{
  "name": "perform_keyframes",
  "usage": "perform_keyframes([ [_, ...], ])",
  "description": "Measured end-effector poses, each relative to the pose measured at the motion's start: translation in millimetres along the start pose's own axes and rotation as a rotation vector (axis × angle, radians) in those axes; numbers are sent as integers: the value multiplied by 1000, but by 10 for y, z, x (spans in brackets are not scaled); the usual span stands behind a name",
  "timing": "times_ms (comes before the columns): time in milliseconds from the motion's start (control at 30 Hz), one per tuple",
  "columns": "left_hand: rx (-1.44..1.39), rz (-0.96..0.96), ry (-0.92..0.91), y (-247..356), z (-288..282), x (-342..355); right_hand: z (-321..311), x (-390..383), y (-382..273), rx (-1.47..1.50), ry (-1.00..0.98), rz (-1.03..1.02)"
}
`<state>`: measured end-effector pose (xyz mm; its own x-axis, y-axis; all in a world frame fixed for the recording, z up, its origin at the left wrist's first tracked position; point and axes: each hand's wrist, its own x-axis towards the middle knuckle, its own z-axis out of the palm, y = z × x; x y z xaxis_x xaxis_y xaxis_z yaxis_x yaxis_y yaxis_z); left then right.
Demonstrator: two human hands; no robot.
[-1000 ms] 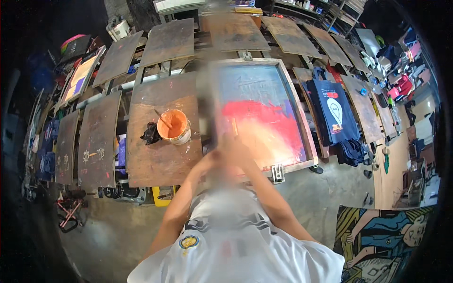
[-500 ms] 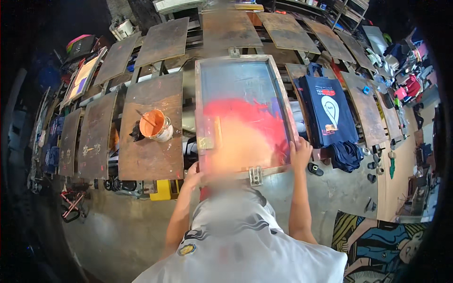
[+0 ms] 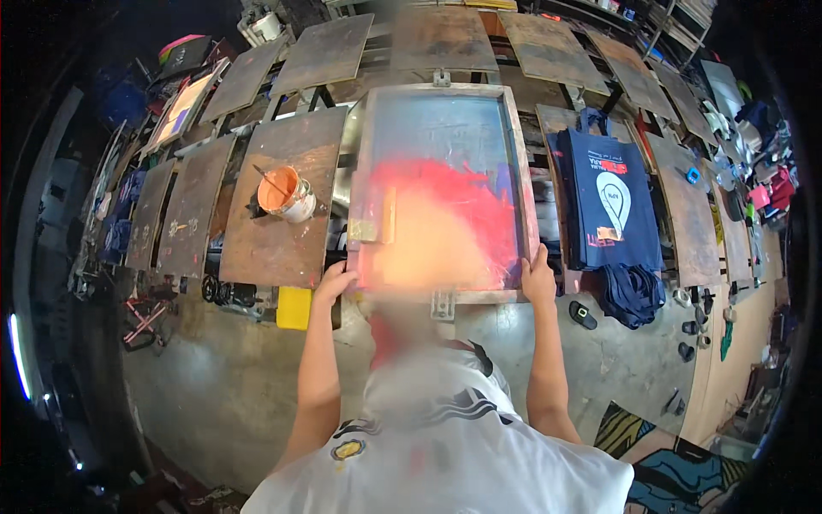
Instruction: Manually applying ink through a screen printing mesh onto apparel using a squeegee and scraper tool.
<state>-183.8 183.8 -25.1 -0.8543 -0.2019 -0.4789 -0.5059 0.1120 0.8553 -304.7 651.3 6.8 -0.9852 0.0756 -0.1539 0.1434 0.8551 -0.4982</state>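
Observation:
A wooden-framed printing screen (image 3: 529, 184) lies before me, its mesh smeared with red and orange ink below a bluish upper part. My left hand (image 3: 334, 281) is closed on its near left corner, and my right hand (image 3: 539, 276) grips the right rail near the other close corner. Along the left side of the mesh rests a wood-coloured strip that looks like a squeegee (image 3: 390, 214). Metal hinge-like pieces sit at the screen's far edge and near edge (image 3: 442, 305). Whatever lies beneath the screen is hidden.
On the board to the left stands a bucket of orange ink (image 3: 291, 195) with a stick in it. A dark blue printed tote bag (image 3: 612, 201) lies on the right-hand board, bundled dark cloth (image 3: 632, 294) hanging below. More boards (image 3: 552, 50) run behind. A yellow box (image 3: 294, 307) stands lower left.
The screen's near end has swung left, so it sits straighter between the neighbouring boards. Both hands have kept their grip and moved with it. The whole view has shifted somewhat.

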Motion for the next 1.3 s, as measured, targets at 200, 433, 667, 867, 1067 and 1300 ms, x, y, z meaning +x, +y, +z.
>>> perform_keyframes([
  [200, 78, -4, 13, 97, -6, -21, 2, 8, 33, -17, 7, -10],
  [433, 152, -15, 51, 77, -9, -6, -113, -55, -70, -11, -4, 25],
  [667, 111, 26, 51, 34, -45, 4, -142, -52, -91, -9, -15, 42],
  [867, 81, 14, -7, -155, -115, 90, -130, -39, -88, -42, -6, 2],
  [1067, 46, 10, -1, -61, -33, 59, -139, -39, -52, -33, -9, 14],
  [1300, 35, 56, 33, -77, -37, 48, -130, -24, -49, -21, -3, -6],
])
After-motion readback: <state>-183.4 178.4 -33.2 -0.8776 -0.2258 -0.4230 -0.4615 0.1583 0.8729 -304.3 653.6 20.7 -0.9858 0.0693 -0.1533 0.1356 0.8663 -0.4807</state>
